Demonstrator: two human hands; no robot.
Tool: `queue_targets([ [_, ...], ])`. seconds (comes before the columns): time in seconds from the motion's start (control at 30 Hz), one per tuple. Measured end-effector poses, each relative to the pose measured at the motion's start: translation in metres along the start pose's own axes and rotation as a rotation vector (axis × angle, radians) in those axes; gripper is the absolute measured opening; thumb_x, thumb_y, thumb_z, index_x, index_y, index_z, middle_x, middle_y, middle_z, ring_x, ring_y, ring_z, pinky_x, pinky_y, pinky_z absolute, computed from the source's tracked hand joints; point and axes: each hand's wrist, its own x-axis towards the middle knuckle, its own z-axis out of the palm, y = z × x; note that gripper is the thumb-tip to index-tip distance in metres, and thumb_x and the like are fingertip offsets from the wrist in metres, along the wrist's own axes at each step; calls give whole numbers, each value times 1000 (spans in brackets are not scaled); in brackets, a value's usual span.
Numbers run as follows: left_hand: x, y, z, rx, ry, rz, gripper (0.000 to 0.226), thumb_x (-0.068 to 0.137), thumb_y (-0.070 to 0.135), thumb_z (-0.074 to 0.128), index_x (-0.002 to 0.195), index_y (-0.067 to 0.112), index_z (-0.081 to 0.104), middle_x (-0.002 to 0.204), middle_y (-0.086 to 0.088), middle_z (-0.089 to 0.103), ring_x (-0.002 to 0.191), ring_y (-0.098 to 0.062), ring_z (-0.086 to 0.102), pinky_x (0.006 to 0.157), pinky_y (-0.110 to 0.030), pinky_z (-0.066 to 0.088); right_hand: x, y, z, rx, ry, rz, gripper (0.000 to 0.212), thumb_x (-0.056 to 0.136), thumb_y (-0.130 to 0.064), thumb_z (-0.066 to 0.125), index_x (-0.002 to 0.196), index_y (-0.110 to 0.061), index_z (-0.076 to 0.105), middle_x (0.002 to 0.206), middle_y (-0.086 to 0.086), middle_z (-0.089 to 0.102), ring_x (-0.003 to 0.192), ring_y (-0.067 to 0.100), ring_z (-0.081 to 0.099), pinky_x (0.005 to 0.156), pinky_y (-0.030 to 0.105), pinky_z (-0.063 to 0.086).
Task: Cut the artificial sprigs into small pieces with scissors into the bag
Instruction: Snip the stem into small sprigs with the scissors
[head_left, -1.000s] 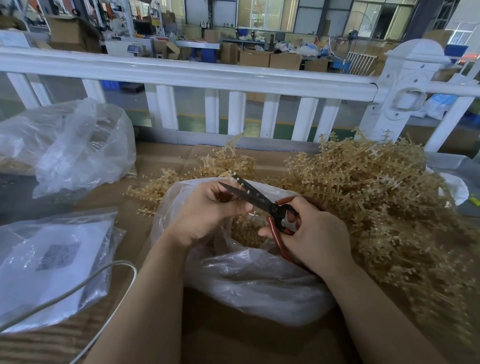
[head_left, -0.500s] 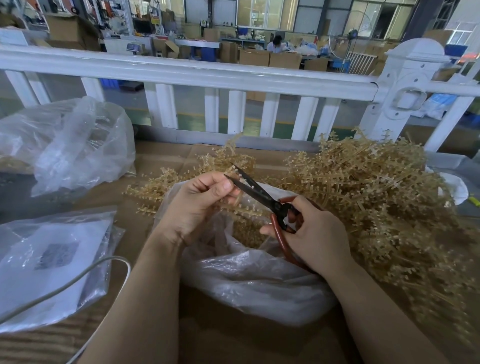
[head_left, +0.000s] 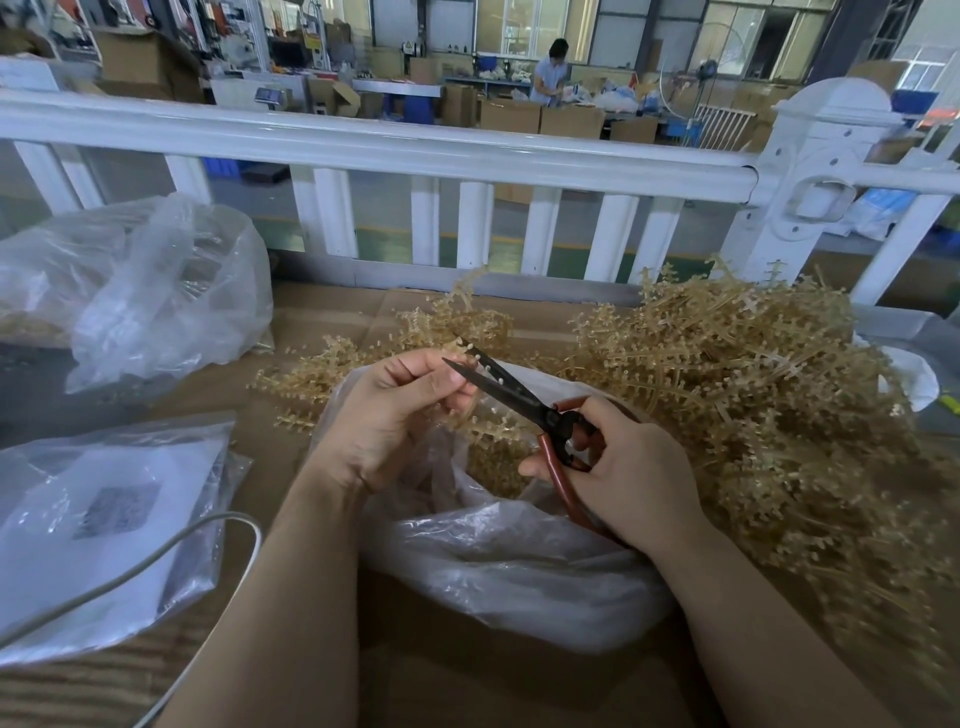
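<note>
Pinching a beaded tan plastic sprig directly above the open clear plastic bag, the left hand fed it to parted black-bladed, red-handled scissors gripped by the right hand, so cuttings would likely drop inside.

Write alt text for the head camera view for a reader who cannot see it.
A person's right hand works red-handled scissors over an open clear plastic bag while the left hand pinches a tan artificial sprig at the blades. A big pile of sprigs lies to the right, before a white railing.
</note>
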Motion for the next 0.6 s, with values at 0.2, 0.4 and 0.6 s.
queue_targets([
  [0.2,0,-1,0,20,-20,-12,11,73,14,76,81,7,73,68,-6,63,63,-12,56,61,-20,49,0,3,2,-48,14,-5,80,61,-101,37,104,-39,64,70,-30,53,62,-14,47,56,3,30],
  [0.4,1,0,3,133,-76,17,10,75,5,74,82,12,76,70,-5,67,66,-15,60,68,-24,50,1,2,0,-123,2,-35,78,63,-102,33,104,-40,56,84,-22,63,69,-6,52,57,5,31],
  [0.6,0,1,8,202,-110,38,20,79,-6,69,82,13,76,73,-4,67,72,-13,62,70,-22,52,0,1,0,-147,22,-40,76,64,-100,36,104,-38,56,83,-21,61,67,-6,47,56,4,26],
])
